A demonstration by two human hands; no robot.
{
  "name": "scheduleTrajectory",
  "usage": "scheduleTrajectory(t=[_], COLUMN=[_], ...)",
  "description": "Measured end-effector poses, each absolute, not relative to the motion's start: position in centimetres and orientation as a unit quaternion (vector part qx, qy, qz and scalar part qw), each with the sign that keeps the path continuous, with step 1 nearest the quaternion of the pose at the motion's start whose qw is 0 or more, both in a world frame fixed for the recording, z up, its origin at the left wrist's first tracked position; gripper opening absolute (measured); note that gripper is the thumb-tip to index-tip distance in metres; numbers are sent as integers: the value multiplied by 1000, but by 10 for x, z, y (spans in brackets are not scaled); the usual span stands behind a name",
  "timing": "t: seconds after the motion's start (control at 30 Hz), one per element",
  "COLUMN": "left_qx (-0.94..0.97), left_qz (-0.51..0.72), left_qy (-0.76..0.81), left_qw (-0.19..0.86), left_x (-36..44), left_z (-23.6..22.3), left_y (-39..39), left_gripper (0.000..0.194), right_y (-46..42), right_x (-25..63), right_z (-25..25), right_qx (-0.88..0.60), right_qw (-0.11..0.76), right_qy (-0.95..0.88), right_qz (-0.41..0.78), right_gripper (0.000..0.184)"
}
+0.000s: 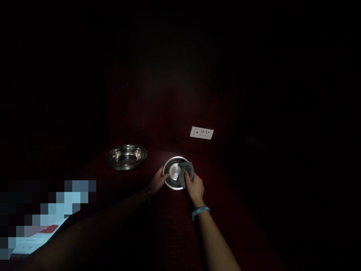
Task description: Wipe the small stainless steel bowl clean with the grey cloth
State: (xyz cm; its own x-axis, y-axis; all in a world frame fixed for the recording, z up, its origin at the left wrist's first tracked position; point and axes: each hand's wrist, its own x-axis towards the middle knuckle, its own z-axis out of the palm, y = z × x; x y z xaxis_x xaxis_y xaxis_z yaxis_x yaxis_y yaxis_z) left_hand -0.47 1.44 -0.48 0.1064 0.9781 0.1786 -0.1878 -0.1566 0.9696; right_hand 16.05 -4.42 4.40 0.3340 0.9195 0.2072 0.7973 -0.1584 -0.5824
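Note:
A shiny metal bowl is tilted toward me above the dark red tabletop. My left hand grips its left rim, with the thumb over the inner edge. In my right hand is a grey-green cloth, pressed against the right side of the bowl's inside and rim. A blue wristband circles my right wrist. The fingers of both hands behind the bowl and cloth are hidden.
Several nested metal basins stand to the left on the dark red table. A white socket panel sits on the back wall. At lower left is a bright, partly pixelated surface. Deep shadow covers the rest.

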Motion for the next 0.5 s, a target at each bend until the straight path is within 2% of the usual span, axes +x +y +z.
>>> scheduleTrajectory(t=[0.2,0.5], left_qx=[548,591], left_qz=[531,534], left_qy=[378,365], left_qw=[524,482], left_x=[-3,-5], left_z=[-3,16], left_y=[8,-10], left_gripper=[39,51], right_y=[-44,-41], right_x=[161,160], right_z=[43,41], right_qx=[-751,-750], right_qw=[329,349], right_qy=[-562,-547], right_qz=[111,126], right_gripper=[47,46])
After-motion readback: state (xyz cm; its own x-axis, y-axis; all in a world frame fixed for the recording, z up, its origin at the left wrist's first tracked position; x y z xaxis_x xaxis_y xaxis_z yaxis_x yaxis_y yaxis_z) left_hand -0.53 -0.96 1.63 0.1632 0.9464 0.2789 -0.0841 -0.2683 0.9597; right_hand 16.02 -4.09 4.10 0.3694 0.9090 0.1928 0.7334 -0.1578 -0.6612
